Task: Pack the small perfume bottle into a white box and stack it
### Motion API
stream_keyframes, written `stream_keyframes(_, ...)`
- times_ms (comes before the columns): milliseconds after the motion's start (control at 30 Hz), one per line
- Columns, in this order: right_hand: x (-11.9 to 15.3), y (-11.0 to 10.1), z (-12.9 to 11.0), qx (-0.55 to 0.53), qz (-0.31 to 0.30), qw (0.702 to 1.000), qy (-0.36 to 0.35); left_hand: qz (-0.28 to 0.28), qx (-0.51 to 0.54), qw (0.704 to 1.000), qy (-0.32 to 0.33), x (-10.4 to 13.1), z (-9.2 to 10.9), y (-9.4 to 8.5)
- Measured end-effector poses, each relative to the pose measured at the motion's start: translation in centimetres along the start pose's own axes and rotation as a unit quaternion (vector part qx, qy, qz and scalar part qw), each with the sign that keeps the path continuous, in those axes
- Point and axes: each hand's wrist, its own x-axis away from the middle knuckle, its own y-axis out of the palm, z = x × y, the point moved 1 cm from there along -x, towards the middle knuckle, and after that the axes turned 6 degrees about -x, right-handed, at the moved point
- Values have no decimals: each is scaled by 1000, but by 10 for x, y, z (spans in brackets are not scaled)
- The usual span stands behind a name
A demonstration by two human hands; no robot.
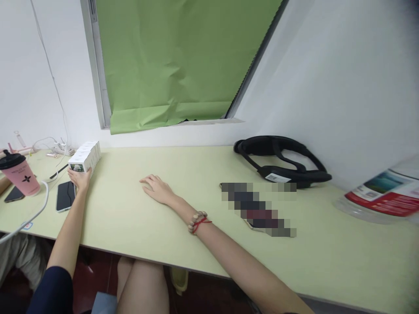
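Observation:
A row of small white boxes (pixel 85 153) stands close together near the wall on the left side of the table. My left hand (pixel 79 178) grips the near end of this row, with thumb and fingers on either side of the front box. Beside that hand lies a phone (pixel 65 196) with a dark screen, partly under my wrist. My right hand (pixel 157 189) rests on the pale table (pixel 131 218), fingers stretched out and holding nothing. A beaded bracelet and a red string are on my right wrist.
At far left are a pink cup (pixel 24 176) with a black lid, another phone (pixel 15 195) and a white cable (pixel 39 211). To the right lie a black headset (pixel 294 176) and a blurred-out object (pixel 258 211). A large clear bottle (pixel 386 192) stands at far right.

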Motion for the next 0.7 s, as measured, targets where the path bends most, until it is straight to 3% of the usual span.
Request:
stream_keyframes(567, 0, 2, 4, -11, 1, 1000, -4, 8, -14, 1000, 6, 3, 1, -1)
stream_keyframes(700, 0, 2, 4, -15, 6, 1000, -10, 46, -24, 995, 80, 7, 2, -4)
